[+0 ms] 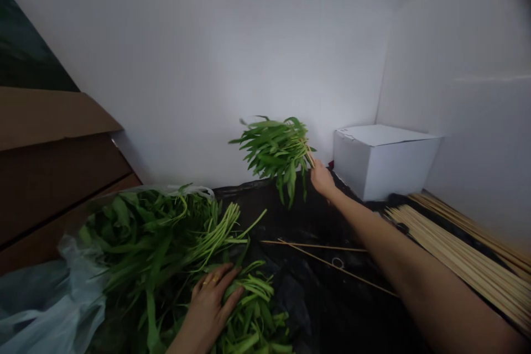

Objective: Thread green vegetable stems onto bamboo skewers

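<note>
My right hand (322,178) reaches out across the black plastic sheet (332,310) and is shut on the stem ends of a leafy bunch of water spinach (274,155), which it lifts in front of the white wall. My left hand (209,304), with rings on its fingers, lies on a heap of the same long-stemmed greens (166,249) at the lower left. Its fingers rest on the stems and do not clearly grip them. The heap sits on a pale plastic bag (50,304).
A white cardboard box (384,163) stands in the far right corner. A bundle of thin bamboo skewers (460,254) lies along the right side, and a couple of loose sticks (319,251) lie on the sheet. Brown cardboard (50,160) rises at the left.
</note>
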A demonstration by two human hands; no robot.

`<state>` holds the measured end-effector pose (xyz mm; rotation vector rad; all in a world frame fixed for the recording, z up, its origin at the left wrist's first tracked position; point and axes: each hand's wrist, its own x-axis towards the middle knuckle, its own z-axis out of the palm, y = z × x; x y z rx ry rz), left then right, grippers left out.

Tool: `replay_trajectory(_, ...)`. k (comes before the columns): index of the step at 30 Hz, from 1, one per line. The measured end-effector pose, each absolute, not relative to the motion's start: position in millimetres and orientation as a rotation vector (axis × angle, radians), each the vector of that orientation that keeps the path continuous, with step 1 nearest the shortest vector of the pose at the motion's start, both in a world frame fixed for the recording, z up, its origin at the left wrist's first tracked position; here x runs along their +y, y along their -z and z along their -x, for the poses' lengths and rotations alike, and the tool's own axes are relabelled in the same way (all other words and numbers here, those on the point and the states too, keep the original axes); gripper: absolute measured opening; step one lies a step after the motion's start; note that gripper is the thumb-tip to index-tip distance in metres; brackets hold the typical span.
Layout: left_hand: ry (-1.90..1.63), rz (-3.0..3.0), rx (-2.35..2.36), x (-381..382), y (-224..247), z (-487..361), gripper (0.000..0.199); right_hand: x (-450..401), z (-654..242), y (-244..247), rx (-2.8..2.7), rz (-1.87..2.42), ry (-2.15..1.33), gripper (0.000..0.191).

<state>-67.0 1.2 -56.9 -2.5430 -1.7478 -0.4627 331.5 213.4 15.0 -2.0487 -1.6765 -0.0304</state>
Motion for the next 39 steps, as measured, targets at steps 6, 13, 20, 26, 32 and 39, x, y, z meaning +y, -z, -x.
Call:
replay_trajectory(6, 0.488, 2.551, -1.737, 0, 56, 66, 0.039, 201, -388, 9, -1.808, 2.09, -0.095, 0.033)
replay_trajectory(13, 0.517, 2.542, -1.726, 0, 57, 66, 0.039, 204, -398, 29, -1.799, 2.248, -0.176, 0.031)
replay_trajectory(20, 0.49, 2.564, -1.774, -2, 57, 66, 0.04, 200, -401, 22, -1.765, 2.245, -0.067, 0.028)
replay_trajectory(26, 0.503, 2.556, -1.732, -2, 57, 66, 0.04, 191, -407, 12, -1.848, 2.16, 0.03, 0.032)
replay_trajectory(32, 0.509, 2.552, -1.722, 0, 58, 66, 0.039, 196, -422, 2, -1.938, 2.231, -0.031, 0.029)
replay_trajectory(39, 0.439, 2.55, -1.784, 3, 59, 68, 0.04, 204, -412, 8, -2.041, 2.29, -0.088, 0.027)
